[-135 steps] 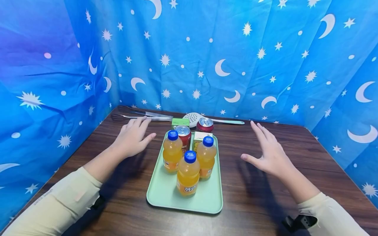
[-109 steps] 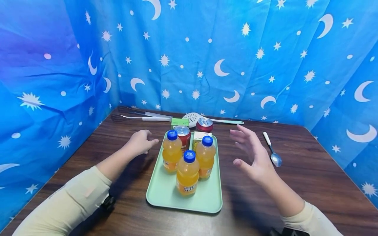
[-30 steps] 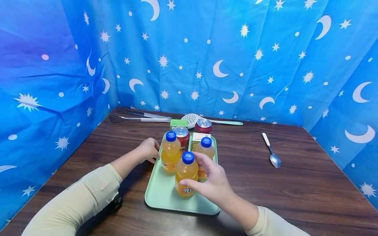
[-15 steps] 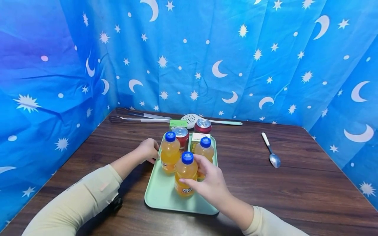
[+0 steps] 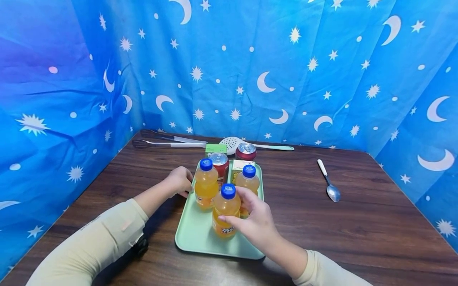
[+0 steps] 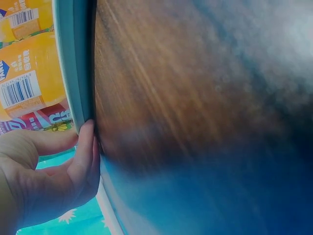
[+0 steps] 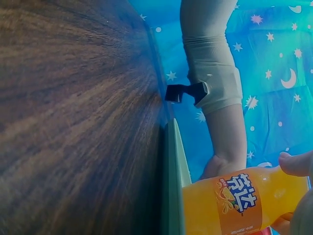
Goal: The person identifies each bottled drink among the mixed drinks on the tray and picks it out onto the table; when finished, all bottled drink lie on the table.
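My left hand (image 5: 180,181) pinches the left rim of a pale green tray (image 5: 198,239); in the left wrist view the thumb and fingertips meet at the tray's edge (image 6: 74,63). An orange soda bottle (image 5: 224,208) with a blue cap stands upright near the front of the tray. My right hand (image 5: 260,223) curls round it from the right, thumb in front. In the right wrist view the bottle's label (image 7: 239,201) faces the camera. Two similar bottles stand behind it, the left bottle (image 5: 206,183) and the right bottle (image 5: 249,182), the latter partly hidden by my right hand.
Further back are a red can (image 5: 222,163), a small carton (image 5: 243,164), another red can (image 5: 245,151) and a green box (image 5: 216,149). Behind them lie a white skimmer (image 5: 231,145) and long silver-and-dark utensils (image 5: 187,145). A spoon (image 5: 333,193) lies at right. A curtain (image 5: 232,71) surrounds the table.
Both hands were apart from the things at first. My left hand has come to the tray's left rim, and my right hand has moved left onto the front bottle, uncovering the spoon. Lately they barely move.
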{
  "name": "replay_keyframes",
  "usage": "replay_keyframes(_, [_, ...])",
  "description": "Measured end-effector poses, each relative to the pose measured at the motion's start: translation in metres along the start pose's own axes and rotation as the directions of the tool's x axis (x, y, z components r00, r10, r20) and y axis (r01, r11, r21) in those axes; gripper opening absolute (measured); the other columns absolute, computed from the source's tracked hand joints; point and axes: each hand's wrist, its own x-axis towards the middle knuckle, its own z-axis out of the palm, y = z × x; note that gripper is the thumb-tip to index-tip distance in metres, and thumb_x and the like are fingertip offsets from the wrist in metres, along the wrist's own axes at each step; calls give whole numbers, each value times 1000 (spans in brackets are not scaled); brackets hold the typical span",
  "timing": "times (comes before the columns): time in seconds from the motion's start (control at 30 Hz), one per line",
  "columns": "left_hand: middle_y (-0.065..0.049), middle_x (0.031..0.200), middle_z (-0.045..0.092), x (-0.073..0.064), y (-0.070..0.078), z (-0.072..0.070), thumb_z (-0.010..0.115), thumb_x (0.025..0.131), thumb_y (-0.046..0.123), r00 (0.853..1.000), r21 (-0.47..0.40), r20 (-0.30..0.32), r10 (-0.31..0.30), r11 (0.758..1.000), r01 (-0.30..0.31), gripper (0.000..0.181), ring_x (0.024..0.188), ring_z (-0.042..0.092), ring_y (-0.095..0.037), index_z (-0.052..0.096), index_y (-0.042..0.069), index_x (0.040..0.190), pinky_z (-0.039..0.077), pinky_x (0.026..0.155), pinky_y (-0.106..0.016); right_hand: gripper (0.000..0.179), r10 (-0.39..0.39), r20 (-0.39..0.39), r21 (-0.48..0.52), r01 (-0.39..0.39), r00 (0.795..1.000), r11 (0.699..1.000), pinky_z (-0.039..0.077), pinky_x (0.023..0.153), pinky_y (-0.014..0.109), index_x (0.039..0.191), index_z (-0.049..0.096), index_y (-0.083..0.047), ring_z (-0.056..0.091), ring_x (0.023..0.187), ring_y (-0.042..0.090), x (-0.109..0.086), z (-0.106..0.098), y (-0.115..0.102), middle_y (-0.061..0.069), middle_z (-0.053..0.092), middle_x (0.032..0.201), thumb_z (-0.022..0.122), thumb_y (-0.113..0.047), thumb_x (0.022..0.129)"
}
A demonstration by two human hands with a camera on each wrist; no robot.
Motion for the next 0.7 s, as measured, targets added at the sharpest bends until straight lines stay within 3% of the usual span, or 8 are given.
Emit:
replay_keyframes(0.3, [-18,90,57,2,-1,1,67,73,-15,1000,2,2,-2,1000,2,25,66,64,-24,59,-8,96,58,54,-32,56,-69,5,40,68,998,997,50,89,32,120,56,-9,58,109,13,1,-6,29,0,62,117,80,-2,70])
replay_keyframes(0.7, [-18,89,57,1,-1,0,68,73,-14,1000,15,-1,-1,1000,1,26,65,64,-23,59,-8,96,58,54,-32,55,-79,51,81,74,996,994,47,93,32,121,56,-11,55,114,15,-3,-15,22,-1,60,117,80,-6,71])
